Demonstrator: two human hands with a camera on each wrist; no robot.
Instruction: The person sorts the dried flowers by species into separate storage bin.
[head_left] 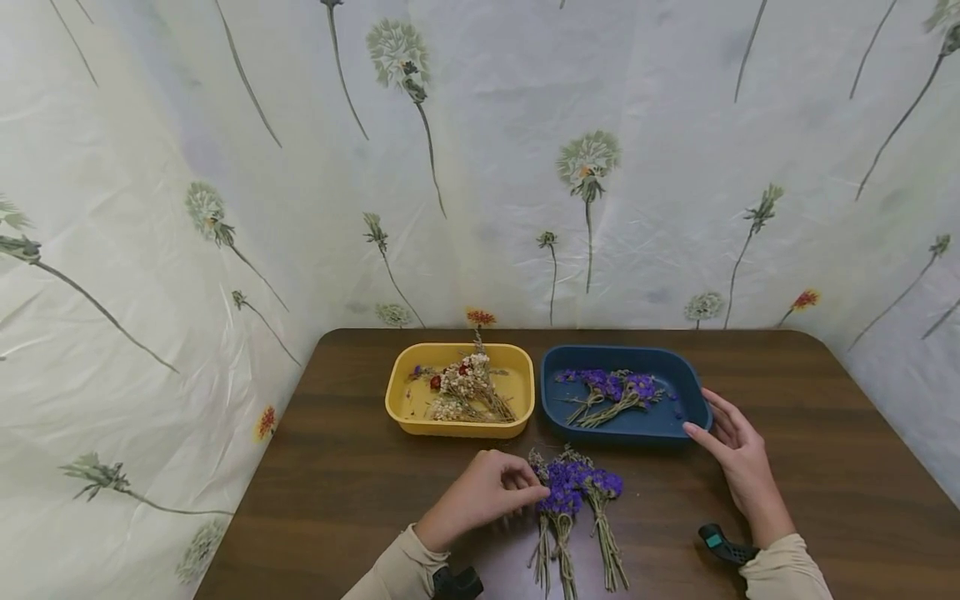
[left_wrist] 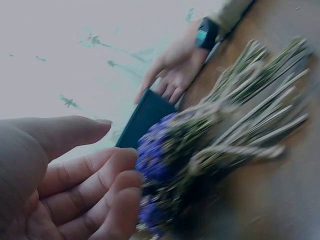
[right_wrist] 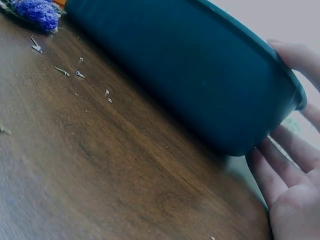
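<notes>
Several bunches of dried purple flowers [head_left: 564, 485], their stems tied with twine, lie on the table in front of the trays. At their left edge my left hand [head_left: 491, 493] has loosely bent fingers, the fingertips close to the blossoms. In the left wrist view a gap separates the thumb from the fingers [left_wrist: 107, 182], with nothing between them. My right hand [head_left: 741, 458] grips the right end of the blue tray [right_wrist: 190, 75], thumb on the rim and fingers against the outer wall. Inside that tray lie more purple bunches [head_left: 626, 392].
To the left of the blue tray stands a yellow tray [head_left: 457, 429] with dried cream and red flowers [head_left: 468, 379]. Small plant crumbs [right_wrist: 62, 71] lie on the brown table [head_left: 337, 467]. A flower-printed curtain [head_left: 495, 167] hangs behind and at both sides.
</notes>
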